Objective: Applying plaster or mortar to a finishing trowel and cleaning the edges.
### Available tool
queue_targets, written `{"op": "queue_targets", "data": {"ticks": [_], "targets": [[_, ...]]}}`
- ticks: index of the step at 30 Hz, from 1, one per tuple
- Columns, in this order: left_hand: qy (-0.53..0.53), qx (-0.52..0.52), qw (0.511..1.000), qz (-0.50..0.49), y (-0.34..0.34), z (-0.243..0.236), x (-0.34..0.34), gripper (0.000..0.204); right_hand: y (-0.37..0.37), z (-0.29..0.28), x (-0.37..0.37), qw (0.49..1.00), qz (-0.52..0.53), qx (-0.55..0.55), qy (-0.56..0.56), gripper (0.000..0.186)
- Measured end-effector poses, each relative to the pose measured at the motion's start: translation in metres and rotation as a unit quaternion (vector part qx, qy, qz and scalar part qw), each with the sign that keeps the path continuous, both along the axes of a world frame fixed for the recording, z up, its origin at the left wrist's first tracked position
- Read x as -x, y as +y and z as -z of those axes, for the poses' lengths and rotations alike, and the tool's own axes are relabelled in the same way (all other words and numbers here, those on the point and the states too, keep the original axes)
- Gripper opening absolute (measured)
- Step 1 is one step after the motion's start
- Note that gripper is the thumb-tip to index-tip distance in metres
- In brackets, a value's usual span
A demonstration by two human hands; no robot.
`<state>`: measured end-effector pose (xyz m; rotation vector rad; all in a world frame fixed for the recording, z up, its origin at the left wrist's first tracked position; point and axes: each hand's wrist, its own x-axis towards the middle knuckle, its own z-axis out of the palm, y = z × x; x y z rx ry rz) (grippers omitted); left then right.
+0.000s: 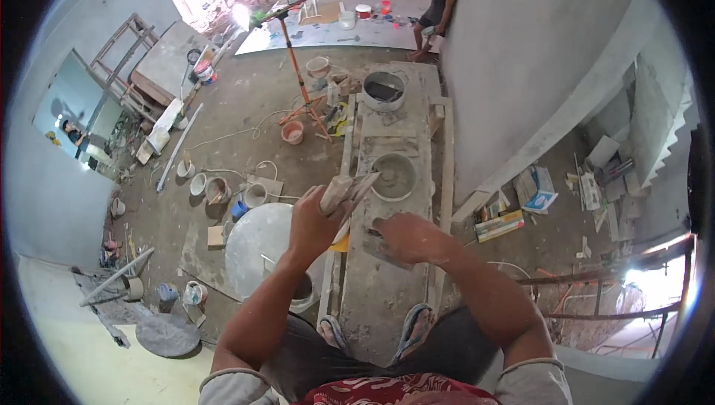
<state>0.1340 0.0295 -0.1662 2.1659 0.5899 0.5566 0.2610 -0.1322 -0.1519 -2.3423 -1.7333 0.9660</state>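
My left hand (pixel 314 219) is raised and closed around a pale, plaster-crusted flat tool (pixel 348 192), too caked to name more exactly. That tool's far edge reaches toward the rim of a round tub (pixel 414 181) of wet grey mix, which stands on the plank platform (pixel 383 297). Lower and to the right, my right hand (pixel 413 239) is wrapped around the dark handle of what looks like a trowel. Its grey blade (pixel 386 254) shows partly under the fingers, over the planks. My sandalled feet are on the platform's near end.
A second tub (pixel 403 99) stands farther along the platform. Left of it are an orange tripod (pixel 292 55), an orange bucket (pixel 293 132), several small pails and a large round grey drum top (pixel 257 245). A person (pixel 439 10) leans on the right wall; cables cross the floor.
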Motion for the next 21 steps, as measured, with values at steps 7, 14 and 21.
{"op": "queue_targets", "data": {"ticks": [7,14,21], "targets": [[0.005,0.015,1.0,-0.01,0.003,0.0,0.003,0.027,-0.003,0.003,0.0,0.999,-0.031,-0.025,-0.014,0.034],[0.026,-0.019,0.999,0.013,0.006,0.002,0.004,0.021,-0.002,0.01,-0.001,0.999,0.025,-0.048,-0.004,0.035],[-0.002,-0.014,1.0,0.023,0.002,0.002,0.003,0.025,0.0,0.005,-0.005,0.986,0.131,-0.092,-0.041,0.03]]}}
